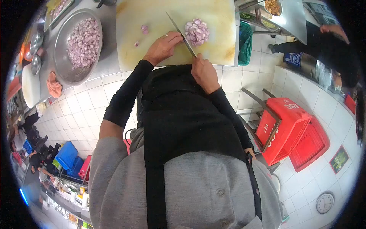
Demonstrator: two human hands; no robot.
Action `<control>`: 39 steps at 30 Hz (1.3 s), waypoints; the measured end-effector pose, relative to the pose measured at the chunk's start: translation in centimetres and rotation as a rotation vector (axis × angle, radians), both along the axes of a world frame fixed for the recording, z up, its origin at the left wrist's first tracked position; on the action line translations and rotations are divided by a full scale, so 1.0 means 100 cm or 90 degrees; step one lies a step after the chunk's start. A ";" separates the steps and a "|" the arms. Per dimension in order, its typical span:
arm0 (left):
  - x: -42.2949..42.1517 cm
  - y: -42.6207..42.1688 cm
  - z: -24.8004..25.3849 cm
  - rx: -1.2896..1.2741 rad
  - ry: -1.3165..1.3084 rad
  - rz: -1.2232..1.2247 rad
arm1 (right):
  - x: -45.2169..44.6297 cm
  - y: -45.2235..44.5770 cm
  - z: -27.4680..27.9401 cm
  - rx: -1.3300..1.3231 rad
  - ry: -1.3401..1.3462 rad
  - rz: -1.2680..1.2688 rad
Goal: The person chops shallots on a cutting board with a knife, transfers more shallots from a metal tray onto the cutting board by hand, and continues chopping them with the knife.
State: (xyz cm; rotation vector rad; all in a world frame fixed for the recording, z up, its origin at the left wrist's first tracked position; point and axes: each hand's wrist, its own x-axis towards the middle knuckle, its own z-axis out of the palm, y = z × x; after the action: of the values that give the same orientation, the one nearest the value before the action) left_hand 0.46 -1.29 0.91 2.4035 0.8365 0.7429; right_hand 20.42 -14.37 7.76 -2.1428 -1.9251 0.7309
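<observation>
A heap of sliced shallots point(196, 32) lies on the pale cutting board point(152, 13) in the upper middle of the frame. Just left of the heap is the knife point(180, 29), slanting with its tip toward the top edge. The right hand point(204, 72) is closed around its handle near the lower edge of the board. The left hand point(164, 47), a ring on one finger, reaches in from the left with its fingers curled and bunched against the blade's side; whether they pinch anything cannot be told. A few loose shallot pieces point(145, 29) sit farther left on the board.

At the upper left, a perforated metal colander point(61, 49) holds many chopped shallots point(83, 44), with an orange cloth point(54, 84) near its lower left. A green-lined bin point(245, 44) stands right of the board. Red crates point(284, 126) fill the right side, above a round wall clock point(325, 203) at the lower right. Another person point(328, 49) is at the upper right.
</observation>
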 end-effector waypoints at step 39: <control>0.003 -0.005 -0.002 -0.032 -0.030 -0.007 | 0.019 -0.009 0.042 -0.013 -0.017 0.039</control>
State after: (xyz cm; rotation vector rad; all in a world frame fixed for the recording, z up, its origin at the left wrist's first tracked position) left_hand 0.75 -1.82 0.73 2.3350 0.8131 0.7628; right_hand 22.31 -15.23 11.92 -2.1252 -2.0127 0.7401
